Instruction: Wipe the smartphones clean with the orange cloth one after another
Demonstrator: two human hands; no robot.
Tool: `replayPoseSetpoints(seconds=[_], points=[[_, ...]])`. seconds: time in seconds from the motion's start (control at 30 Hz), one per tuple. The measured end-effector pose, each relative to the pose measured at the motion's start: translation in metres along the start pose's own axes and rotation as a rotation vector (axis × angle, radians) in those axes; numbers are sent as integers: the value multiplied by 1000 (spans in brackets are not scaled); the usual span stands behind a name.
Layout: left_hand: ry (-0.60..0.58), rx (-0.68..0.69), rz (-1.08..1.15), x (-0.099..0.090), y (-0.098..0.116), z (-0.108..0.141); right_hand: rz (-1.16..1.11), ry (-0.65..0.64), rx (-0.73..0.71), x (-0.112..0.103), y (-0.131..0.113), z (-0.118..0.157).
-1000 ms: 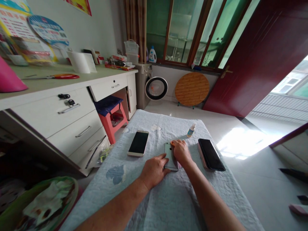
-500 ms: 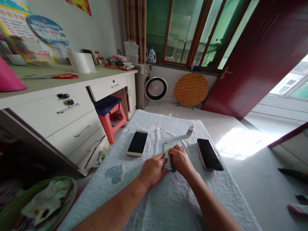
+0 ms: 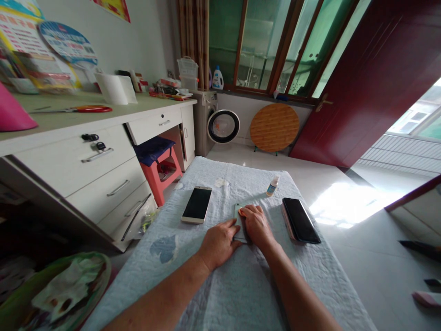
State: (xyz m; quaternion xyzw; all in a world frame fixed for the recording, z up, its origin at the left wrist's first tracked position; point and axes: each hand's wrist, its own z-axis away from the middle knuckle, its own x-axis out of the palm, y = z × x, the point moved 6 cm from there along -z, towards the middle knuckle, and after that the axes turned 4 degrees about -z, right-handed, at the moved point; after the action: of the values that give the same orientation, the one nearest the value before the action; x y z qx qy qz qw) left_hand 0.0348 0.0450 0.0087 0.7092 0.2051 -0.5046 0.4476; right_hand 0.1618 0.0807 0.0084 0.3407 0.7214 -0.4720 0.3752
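Between my two hands a pale, slim phone lies flat on the cloth, partly covered by them. My left hand grips its left side, fingers along the edge and thumb near the bottom corner. In my closed right hand is a small orange pad, pressed on the phone's upper part; most of the pad is hidden under my fingers. To the left lies a gold-framed phone, dark screen up. A black phone rests on a pinkish item at the right. Beyond my right hand stands a small spray bottle.
A pale blue quilted cloth covers the table. A green-rimmed bin stands at the lower left. Along the left runs a white desk, with a red stool tucked under it. Behind are an open washer door and a folded round table.
My right hand has slid slightly left and away from me with the orange pad across the phone. My left hand keeps its place.
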Motion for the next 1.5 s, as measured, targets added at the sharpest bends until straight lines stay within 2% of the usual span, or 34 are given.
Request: replayPoseSetpoints(seconds=[0.33, 0.5, 0.7, 0.93, 1.3, 1.4, 1.5], points=[[5, -2, 18, 1, 0, 0, -61, -24, -131, 2, -12, 0], [76, -20, 80, 1, -3, 1, -123, -30, -153, -1, -17, 4], [114, -17, 97, 6, -8, 0, -163, -88, -145, -5, -25, 10], [127, 45, 112, 9, -8, 0, -198, -214, -118, 0, -27, 20], [69, 27, 83, 5, -6, -2, -319, -362, -176, -9, -41, 30], [72, 26, 75, 7, -7, -2, -324, -378, -171, -9, -39, 31], [61, 30, 60, 7, -7, -2, -261, -323, -109, -9, -29, 28]])
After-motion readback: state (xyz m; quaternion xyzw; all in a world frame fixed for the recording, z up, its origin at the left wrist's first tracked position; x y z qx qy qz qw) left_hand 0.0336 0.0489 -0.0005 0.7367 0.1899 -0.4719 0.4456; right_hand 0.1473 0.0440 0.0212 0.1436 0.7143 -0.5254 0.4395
